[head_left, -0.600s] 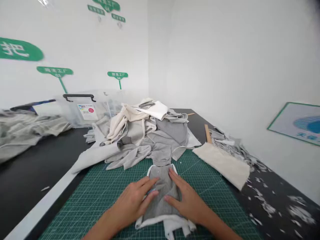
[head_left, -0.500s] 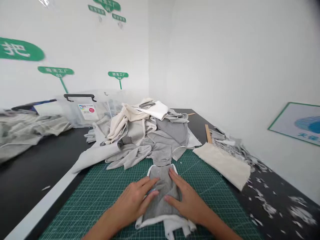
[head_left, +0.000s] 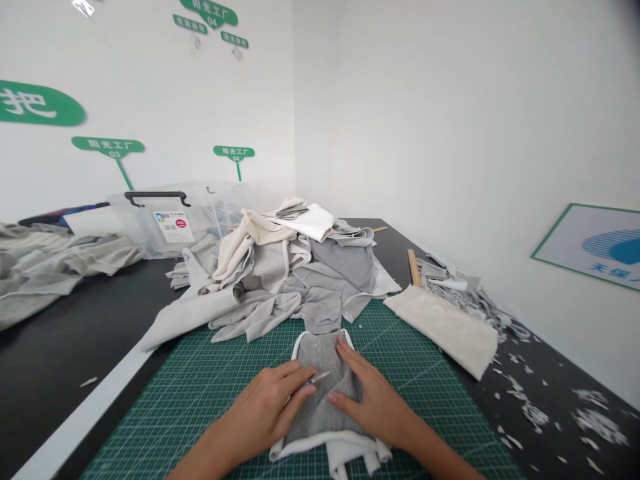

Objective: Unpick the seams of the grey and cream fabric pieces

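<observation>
Out past the left hand's [head_left: 267, 403] fingers, in the head view, a small, shiny metal blade [head_left: 321, 377] has been moved, so its tip is now bare over the grey cloth with white edges [head_left: 320, 420]. It is gripped by closed fingers. The cloth is pressed on the green lined mat [head_left: 200, 380] by the open right hand [head_left: 377, 403].

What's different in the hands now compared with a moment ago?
A small metal blade now pokes out past the fingertips of the left hand, pointing toward the right; before, only a bit of blue showed there. The right hand still presses the grey cloth on the green cutting mat.
</observation>
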Motion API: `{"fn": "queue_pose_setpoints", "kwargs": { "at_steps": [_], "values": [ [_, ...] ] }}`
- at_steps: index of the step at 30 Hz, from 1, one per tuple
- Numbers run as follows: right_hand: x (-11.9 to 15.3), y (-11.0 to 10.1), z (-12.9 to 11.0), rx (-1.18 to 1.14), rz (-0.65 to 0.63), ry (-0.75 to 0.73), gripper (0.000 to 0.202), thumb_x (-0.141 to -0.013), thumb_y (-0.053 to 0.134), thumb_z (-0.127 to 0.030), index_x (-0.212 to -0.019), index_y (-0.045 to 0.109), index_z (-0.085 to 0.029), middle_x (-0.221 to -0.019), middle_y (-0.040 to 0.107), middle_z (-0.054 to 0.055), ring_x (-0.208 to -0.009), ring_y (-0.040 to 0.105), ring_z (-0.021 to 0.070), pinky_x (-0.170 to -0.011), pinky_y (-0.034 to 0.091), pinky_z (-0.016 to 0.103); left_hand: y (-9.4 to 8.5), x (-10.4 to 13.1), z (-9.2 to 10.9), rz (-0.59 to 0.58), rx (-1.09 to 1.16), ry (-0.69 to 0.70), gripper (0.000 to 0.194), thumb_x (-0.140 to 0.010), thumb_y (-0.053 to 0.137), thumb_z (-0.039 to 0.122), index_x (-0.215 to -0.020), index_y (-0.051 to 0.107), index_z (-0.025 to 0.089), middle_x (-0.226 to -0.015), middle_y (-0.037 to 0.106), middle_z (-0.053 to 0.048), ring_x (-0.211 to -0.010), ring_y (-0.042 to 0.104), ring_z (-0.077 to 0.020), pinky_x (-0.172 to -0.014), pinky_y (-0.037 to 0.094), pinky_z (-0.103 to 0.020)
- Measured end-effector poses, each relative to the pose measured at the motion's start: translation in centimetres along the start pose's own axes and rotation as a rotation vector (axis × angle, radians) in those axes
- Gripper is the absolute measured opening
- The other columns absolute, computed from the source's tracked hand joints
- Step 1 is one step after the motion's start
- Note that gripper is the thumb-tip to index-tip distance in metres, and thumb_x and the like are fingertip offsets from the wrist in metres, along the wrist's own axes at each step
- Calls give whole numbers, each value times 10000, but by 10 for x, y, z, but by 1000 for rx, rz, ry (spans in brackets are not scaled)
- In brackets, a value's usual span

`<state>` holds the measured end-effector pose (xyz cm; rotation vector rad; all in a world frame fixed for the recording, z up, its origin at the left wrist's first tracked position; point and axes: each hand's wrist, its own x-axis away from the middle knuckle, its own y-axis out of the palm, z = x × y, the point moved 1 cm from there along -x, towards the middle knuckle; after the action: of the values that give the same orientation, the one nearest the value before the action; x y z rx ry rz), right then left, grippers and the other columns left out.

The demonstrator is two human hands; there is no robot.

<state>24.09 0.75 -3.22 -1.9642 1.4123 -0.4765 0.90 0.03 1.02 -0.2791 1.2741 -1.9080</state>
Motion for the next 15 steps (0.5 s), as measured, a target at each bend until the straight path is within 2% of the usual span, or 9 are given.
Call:
{"fn": "queue_pose_setpoints", "kwargs": {
  "at_steps": [3, 8, 15],
  "values": [
    [-1, 0, 0, -5, 6, 0, 815, -790, 644, -472, -1456, 309, -143, -1534, 248, 108, -1409, 262, 254, -1164, 217, 445, 2, -1, 0, 3, -6, -8, 355, -984, 399, 304, -1336, 436, 271, -1021, 592, -48, -899, 601, -192, -798, 492, -313],
    [-1, 0, -1, -10, 19, 12, 823, -780, 655, -467, -1453, 316, -137, -1529, 264, 108, -1404, 275, 251, -1162, 229, 433, 1, -2, -2, 32, -30, -12, 297, -996, 351, 270, -1239, 518, 232, -963, 589, -56, -845, 598, -181, -791, 494, -308],
    [0, -2, -2, -2, 2, 23, 834, -784, 646, -474, -1461, 294, -138, -1537, 238, 100, -1412, 255, 242, -1168, 215, 414, -1, -1, -7, 96, -51, 30, 346, -984, 399, 262, -1328, 433, 246, -998, 581, -63, -870, 601, -185, -768, 498, -308]
  ]
}}
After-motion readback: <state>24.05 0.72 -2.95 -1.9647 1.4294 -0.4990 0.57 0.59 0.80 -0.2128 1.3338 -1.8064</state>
